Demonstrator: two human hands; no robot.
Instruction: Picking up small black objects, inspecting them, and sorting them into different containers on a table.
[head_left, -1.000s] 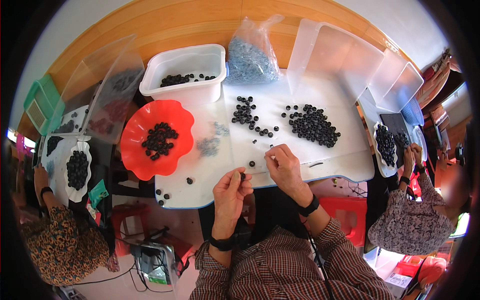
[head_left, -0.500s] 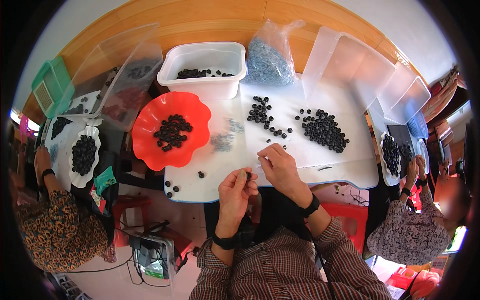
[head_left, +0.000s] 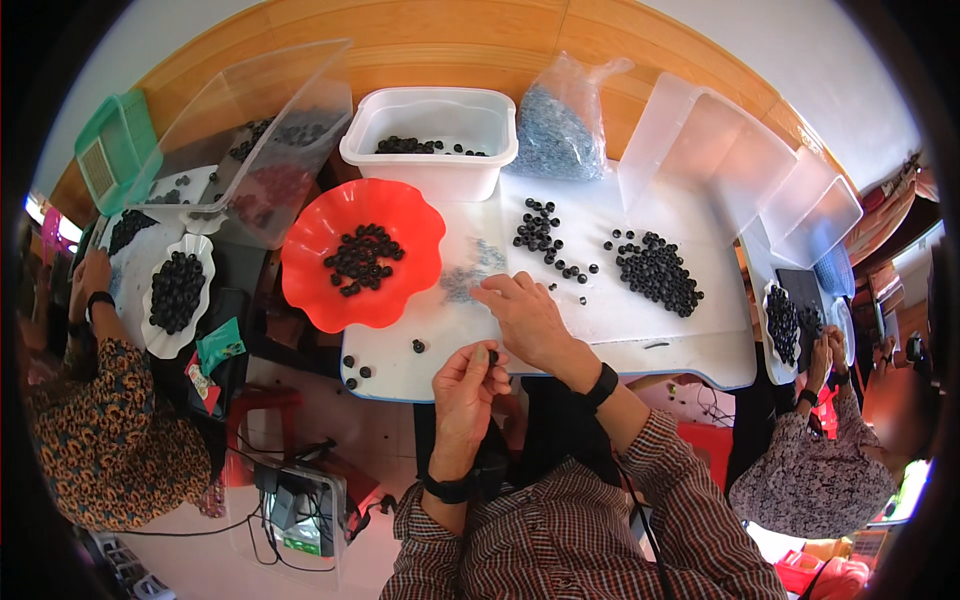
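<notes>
In front of me, just off the table's near edge, my left hand (head_left: 462, 390) pinches a small round black part (head_left: 493, 357) between thumb and fingers. My right hand (head_left: 538, 322) reaches over the table with its fingers drawn together at the edge of a scatter of tiny blue-grey pieces (head_left: 487, 257); whatever its fingertips hold, if anything, is too small to make out. A red scalloped bowl (head_left: 415, 215) with several black parts stands left of that scatter. Right of it lie a small loose group of black parts (head_left: 538, 228) and a larger pile of them (head_left: 658, 275).
A white tub (head_left: 430, 182) and a clear bag of blue-grey pieces (head_left: 565, 120) stand at the back. Clear plastic bins (head_left: 700, 140) flank the table (head_left: 590, 350). Co-workers sit left (head_left: 110, 430) and right (head_left: 815, 450), hands at their own tables. A few loose black parts (head_left: 418, 346) lie near the front edge.
My right hand has moved left and away from me, to the blue-grey scatter. My left hand stays nearly in place with the black part. The whole view has shifted slightly.
</notes>
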